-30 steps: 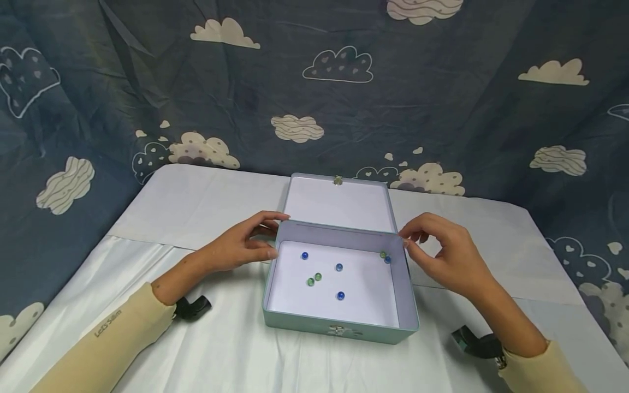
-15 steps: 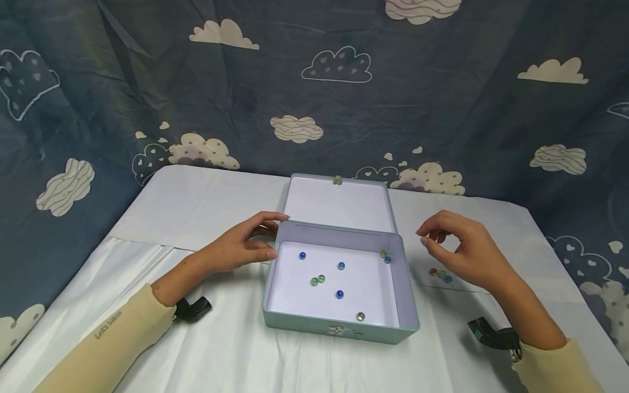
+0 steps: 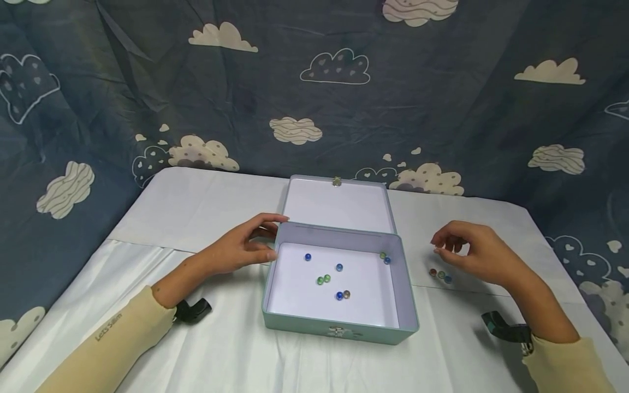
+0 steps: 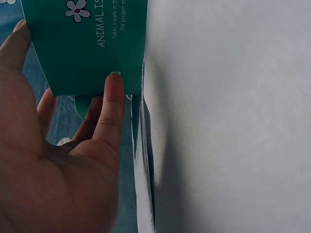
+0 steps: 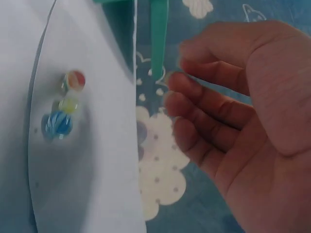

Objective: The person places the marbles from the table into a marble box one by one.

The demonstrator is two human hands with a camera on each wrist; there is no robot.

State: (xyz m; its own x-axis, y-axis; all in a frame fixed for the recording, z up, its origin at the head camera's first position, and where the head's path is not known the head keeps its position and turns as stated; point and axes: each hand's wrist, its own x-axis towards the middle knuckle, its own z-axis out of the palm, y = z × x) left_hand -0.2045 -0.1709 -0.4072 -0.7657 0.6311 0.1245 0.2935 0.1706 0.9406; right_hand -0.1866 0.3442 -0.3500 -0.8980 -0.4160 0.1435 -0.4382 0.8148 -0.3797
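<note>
A green tin box [image 3: 339,327] with a pale lining stands with its lid [image 3: 339,204] folded back behind it. Inside lie several blue and green glass marbles, and a brownish marble [image 3: 346,294] sits next to a blue marble [image 3: 339,296]. My left hand [image 3: 243,245] rests its fingertips against the box's left side, touching the printed green wall [image 4: 92,58] in the left wrist view. My right hand [image 3: 476,252] hovers to the right of the box, its fingers loosely bent with nothing visible between them. Below it, a red marble [image 5: 75,80], a yellow-green marble [image 5: 68,105] and a blue marble [image 5: 58,124] lie in a row.
White cloth [image 3: 216,338] covers the table, with a seam line running across it. A dark cloud-patterned curtain [image 3: 314,98] hangs behind and around the sides. A small clasp [image 3: 336,331] marks the box's front.
My right hand has moved right, away from the box's rim, uncovering three marbles on the cloth. The brownish marble appeared inside and rolled back beside a blue one. My left hand stays put.
</note>
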